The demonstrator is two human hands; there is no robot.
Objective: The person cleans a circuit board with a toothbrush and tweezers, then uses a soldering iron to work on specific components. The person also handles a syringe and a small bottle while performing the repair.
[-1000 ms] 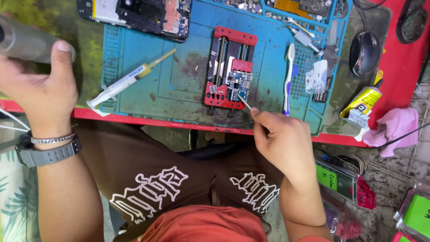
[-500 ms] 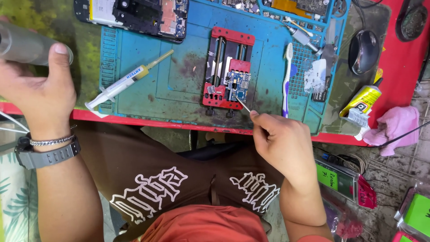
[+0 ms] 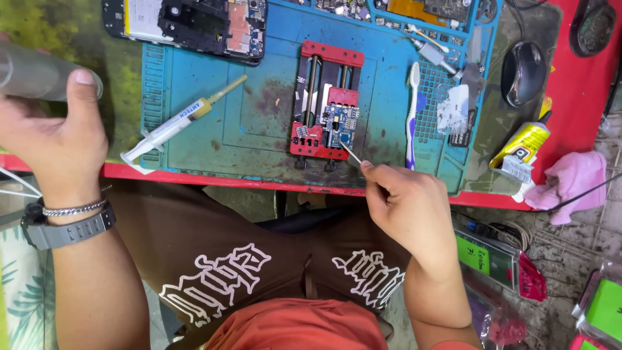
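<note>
My right hand (image 3: pixel 409 210) pinches thin metal tweezers (image 3: pixel 350 152) whose tip touches a small blue circuit board (image 3: pixel 339 123). The board is clamped in a red holder (image 3: pixel 326 104) on a blue work mat (image 3: pixel 259 104). My left hand (image 3: pixel 55 136), with a watch and a chain bracelet on its wrist, grips a grey cylindrical tool (image 3: pixel 35 74) at the far left, thumb on its end.
A syringe (image 3: pixel 181 120) lies on the mat left of the holder. A white toothbrush (image 3: pixel 412 110) lies to the holder's right. An opened phone (image 3: pixel 194 23) sits at the top. A black mouse (image 3: pixel 523 65), a yellow tube (image 3: pixel 521 146) and a pink cloth (image 3: pixel 570 178) lie at right.
The view has shifted slightly. My right hand has drawn a little down and left along the table's edge, tweezers still at the board. My left hand keeps its grip.
</note>
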